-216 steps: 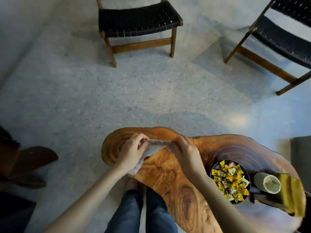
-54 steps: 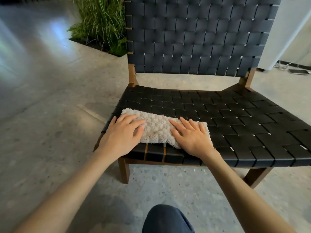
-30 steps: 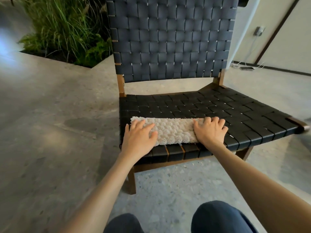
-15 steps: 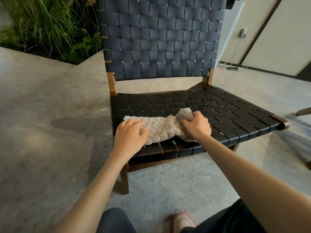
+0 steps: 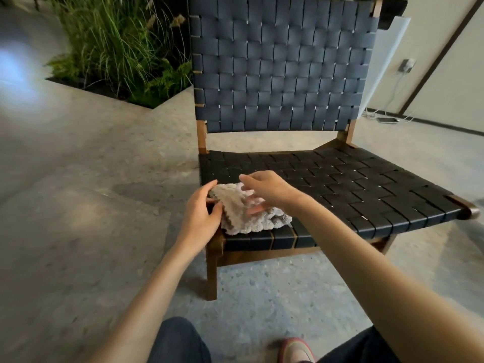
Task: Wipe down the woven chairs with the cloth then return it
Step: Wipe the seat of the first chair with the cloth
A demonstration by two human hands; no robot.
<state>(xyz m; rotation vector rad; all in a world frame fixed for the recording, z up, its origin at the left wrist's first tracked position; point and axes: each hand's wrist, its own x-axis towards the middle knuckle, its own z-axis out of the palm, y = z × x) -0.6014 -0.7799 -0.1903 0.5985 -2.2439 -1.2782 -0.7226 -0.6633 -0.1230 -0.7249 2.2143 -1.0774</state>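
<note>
The cloth (image 5: 245, 214) is bunched on the front left corner of the chair (image 5: 353, 184) seat. Its left edge is pinched between thumb and fingers of the left hand (image 5: 201, 214). The right hand (image 5: 271, 188) is laid over its top, fingers stretched out; through the blur, a grip cannot be told.

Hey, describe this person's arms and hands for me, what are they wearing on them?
The left forearm and right forearm are bare to the frame edge; no sleeves show. The left hand and right hand wear no gloves. No watch, bracelet or ring is visible, though the right hand's fingers are motion-blurred.
</note>
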